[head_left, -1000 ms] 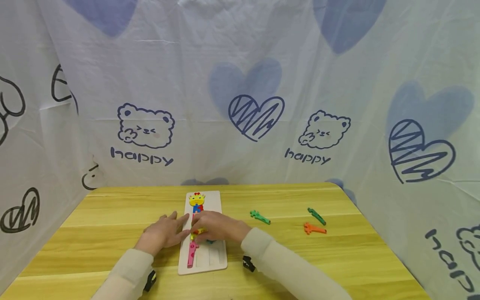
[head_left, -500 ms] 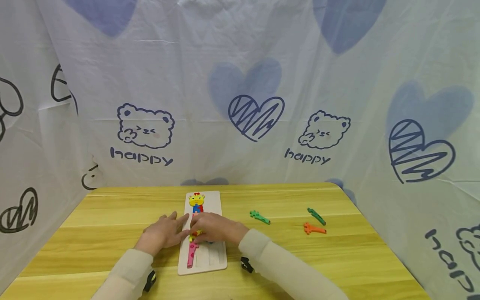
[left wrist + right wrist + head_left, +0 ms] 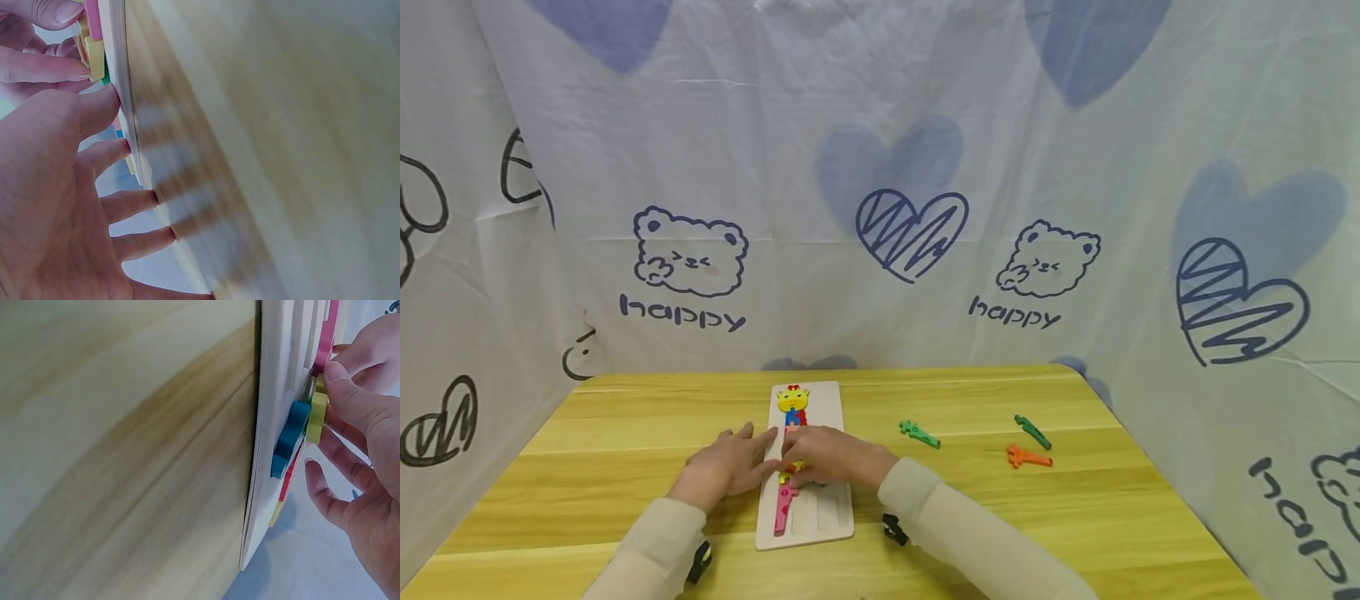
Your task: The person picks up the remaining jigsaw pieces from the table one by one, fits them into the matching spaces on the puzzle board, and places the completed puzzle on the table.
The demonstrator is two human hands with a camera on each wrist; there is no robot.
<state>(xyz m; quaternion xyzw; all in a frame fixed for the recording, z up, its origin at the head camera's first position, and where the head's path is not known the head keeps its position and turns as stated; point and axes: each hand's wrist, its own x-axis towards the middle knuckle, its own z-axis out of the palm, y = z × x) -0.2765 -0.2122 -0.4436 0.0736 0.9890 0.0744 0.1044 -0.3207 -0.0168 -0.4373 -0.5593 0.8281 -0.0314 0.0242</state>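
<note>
A white giraffe puzzle board (image 3: 827, 408) lies upright before me on the table. Its yellow giraffe head (image 3: 793, 398) sits at the far end, with blue and red pieces below and a long pink piece (image 3: 785, 508) at the near left. My right hand (image 3: 838, 454) reaches over the middle of the board, thumb and fingers pinching a yellow puzzle piece (image 3: 317, 417) that stands higher than its neighbours. Beside it a teal piece (image 3: 292, 437) sits on the board. My left hand (image 3: 722, 467) has its fingers spread, tips against the board's left edge.
On the wooden table (image 3: 625, 417), right of the board, lie a light green piece (image 3: 920, 434), an orange piece (image 3: 1028, 457) and a dark green piece (image 3: 1033, 432). A white printed curtain (image 3: 805, 275) hangs behind the table and along its sides.
My right wrist and sleeve have shifted slightly left since a second ago, the fingers staying at the yellow piece. My left hand has kept its place.
</note>
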